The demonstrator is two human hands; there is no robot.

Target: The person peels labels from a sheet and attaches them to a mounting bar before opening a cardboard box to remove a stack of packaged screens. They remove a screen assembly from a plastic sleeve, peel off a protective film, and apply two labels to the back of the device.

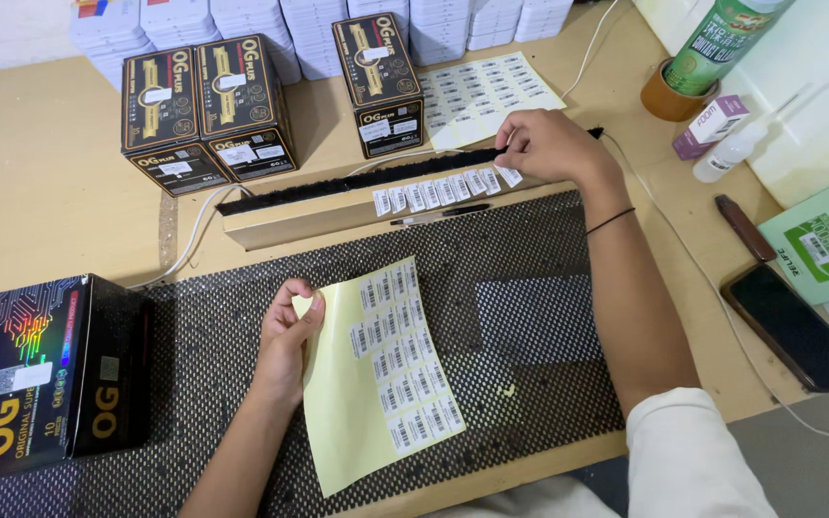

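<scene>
My left hand (285, 341) pinches the yellow backing sheet of barcode stickers (376, 374) at lower centre, its left half already peeled bare. My right hand (544, 144) presses one sticker onto the row of white stickers (443, 187) along the black brush strip (357, 177); I judge roughly half remain.

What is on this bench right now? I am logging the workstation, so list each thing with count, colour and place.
label sheet: one, yellow backing, in left hand
stuck labels: a row, white, on wooden rail
second label sheet: one, white, table rear
small boxes: three, black-gold, rear
large box: one, black, left
phone: one, black, right
pen: one, black, by rail
mesh mat: one, dark, centre
left hand: holds sheet
right hand: pressing a label at the rail
</scene>
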